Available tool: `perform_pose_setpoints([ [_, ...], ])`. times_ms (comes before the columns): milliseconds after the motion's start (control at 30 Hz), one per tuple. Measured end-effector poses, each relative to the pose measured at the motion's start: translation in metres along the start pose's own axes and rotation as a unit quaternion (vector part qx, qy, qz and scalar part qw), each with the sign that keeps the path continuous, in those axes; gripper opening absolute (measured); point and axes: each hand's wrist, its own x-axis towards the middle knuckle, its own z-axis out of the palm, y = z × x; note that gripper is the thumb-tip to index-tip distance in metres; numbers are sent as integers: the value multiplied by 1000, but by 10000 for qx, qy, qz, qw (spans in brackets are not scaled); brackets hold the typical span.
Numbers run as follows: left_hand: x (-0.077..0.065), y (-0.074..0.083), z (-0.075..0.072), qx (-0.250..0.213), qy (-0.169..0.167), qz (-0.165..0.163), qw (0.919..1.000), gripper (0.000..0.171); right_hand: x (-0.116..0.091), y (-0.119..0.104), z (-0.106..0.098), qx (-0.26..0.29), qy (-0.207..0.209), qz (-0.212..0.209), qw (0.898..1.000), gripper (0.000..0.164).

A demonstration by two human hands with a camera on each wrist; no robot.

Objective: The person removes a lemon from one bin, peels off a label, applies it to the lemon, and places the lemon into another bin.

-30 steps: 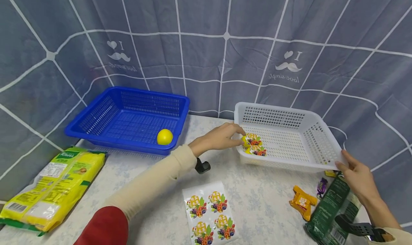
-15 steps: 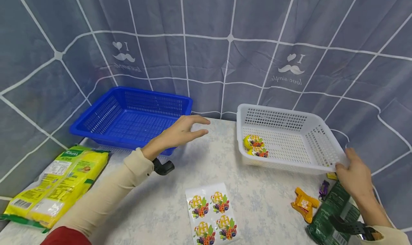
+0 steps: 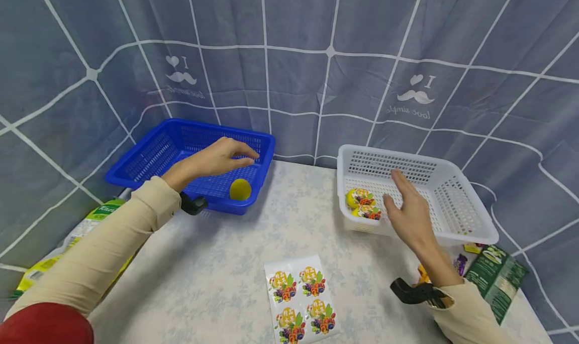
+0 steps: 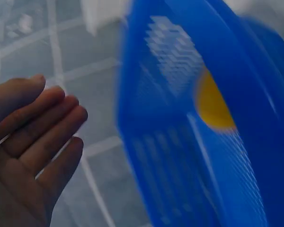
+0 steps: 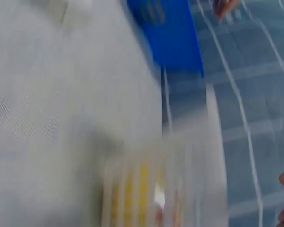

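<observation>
The left hand (image 3: 214, 158) hangs over the blue basket (image 3: 221, 205), palm empty; its fingers lie loosely extended and side by side, as the left wrist view shows, with the thumb a little apart. The right hand (image 3: 410, 216) is over the front of the white basket (image 3: 461, 203), fingers reaching forward, thumb held away from them, nothing in its grasp; whether it touches the rim cannot be told.

Just below and to the right of the left hand, a yellow ball (image 3: 240, 189) sits in the blue basket's front right corner. It is round, smooth and plain. Beside the right thumb, in the white basket's left end, lie two more yellow balls (image 3: 360, 198), each wearing a colourful fruit sticker; they are close together, one nearer the front wall.

Both forearms come in from below in cream sleeves, with black straps at the wrists. Between them on the pale table (image 3: 217, 263) lies a sheet of four fruit stickers (image 3: 300, 299). A yellow packet (image 3: 40, 273) is partly under the left forearm; a green packet (image 3: 493, 278) and a purple wrapper (image 3: 460, 264) lie beyond the right wrist. A blue-grey curtain (image 3: 298, 83) with white lines stands behind.
</observation>
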Motion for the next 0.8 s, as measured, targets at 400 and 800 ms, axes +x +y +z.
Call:
perform_pose_setpoints([
  [400,19,-54,-12,165,-1642,-707,9837,40,30,-101,117,1221,-1792,124,9761,66],
  [800,42,-59,11,-633,-3029,-1404,9405,57,33,-144,165,1835,-2710,523,9435,77],
])
